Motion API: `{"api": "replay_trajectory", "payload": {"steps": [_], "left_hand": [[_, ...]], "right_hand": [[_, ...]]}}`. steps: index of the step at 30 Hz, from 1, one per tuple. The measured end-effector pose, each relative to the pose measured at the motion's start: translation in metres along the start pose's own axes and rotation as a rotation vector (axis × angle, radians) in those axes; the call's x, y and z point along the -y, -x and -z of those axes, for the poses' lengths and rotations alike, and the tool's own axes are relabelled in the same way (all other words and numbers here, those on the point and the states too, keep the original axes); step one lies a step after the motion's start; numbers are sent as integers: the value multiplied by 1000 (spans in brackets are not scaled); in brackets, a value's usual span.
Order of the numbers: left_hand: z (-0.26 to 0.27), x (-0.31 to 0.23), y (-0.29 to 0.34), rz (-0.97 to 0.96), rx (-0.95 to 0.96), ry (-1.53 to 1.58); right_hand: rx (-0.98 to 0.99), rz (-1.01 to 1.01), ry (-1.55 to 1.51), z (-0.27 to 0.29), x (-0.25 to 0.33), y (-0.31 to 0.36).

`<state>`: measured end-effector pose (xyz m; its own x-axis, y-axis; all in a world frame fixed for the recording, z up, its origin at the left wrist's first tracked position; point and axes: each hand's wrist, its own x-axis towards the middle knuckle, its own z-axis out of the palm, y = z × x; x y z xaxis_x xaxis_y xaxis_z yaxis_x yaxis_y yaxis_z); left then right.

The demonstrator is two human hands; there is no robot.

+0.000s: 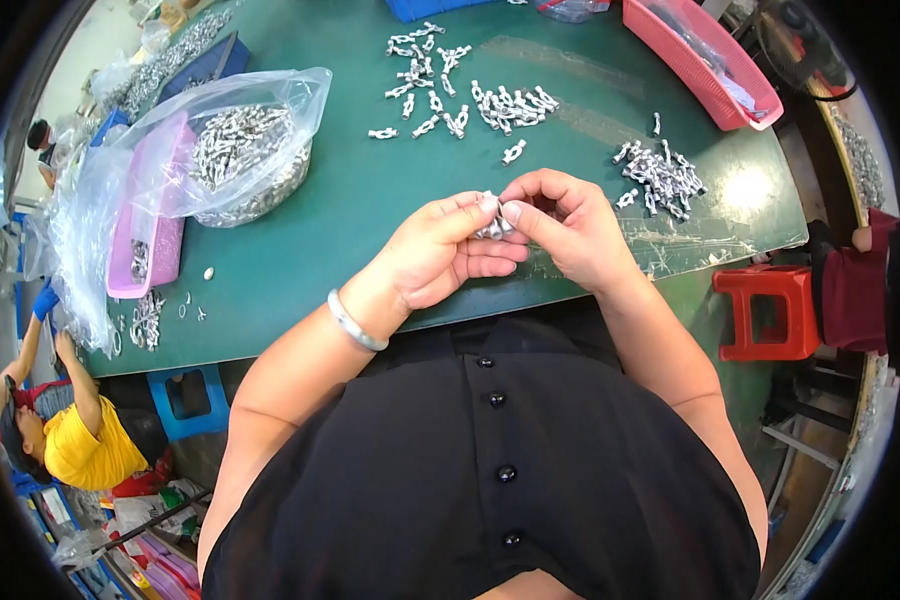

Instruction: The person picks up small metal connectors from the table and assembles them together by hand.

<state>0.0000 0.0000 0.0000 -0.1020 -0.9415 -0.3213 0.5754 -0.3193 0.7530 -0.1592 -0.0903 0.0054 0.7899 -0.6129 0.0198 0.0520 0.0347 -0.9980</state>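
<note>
Over the near edge of the green table, my left hand (pixel 435 250) is closed around a few small silver metal parts (pixel 495 230), which show between its fingers and palm. My right hand (pixel 578 228) meets it, thumb and forefinger pinched on one of these metal parts at the left fingertips. Exactly how the pinched part sits is hidden by the fingers. Beyond the hands lie a loose group of similar silver fittings (pixel 512 107) and a single fitting (pixel 513 152). To the right is a denser heap of fittings (pixel 660 178).
On the green table (pixel 360 190) stand a clear plastic bag of metal parts (pixel 250 150), a pink-purple bin (pixel 150 245) and, far right, a pink basket (pixel 710 65). A red stool (pixel 767 312) and a blue stool (pixel 188 400) stand nearby. A person in yellow (pixel 95 445) works at left.
</note>
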Motion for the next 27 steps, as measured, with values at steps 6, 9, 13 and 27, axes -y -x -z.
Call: {"api": "replay_trajectory", "payload": {"steps": [6, 9, 13, 27], "left_hand": [[8, 7, -5, 170, 85, 459], [9, 8, -5, 180, 95, 490], [8, 9, -5, 180, 43, 503], [9, 16, -6, 71, 59, 498]], "right_hand": [[-51, 9, 42, 2, -1, 0], [-40, 27, 121, 3, -1, -1], [-48, 26, 136, 2, -3, -3], [-109, 525, 599, -9, 4, -3]]}}
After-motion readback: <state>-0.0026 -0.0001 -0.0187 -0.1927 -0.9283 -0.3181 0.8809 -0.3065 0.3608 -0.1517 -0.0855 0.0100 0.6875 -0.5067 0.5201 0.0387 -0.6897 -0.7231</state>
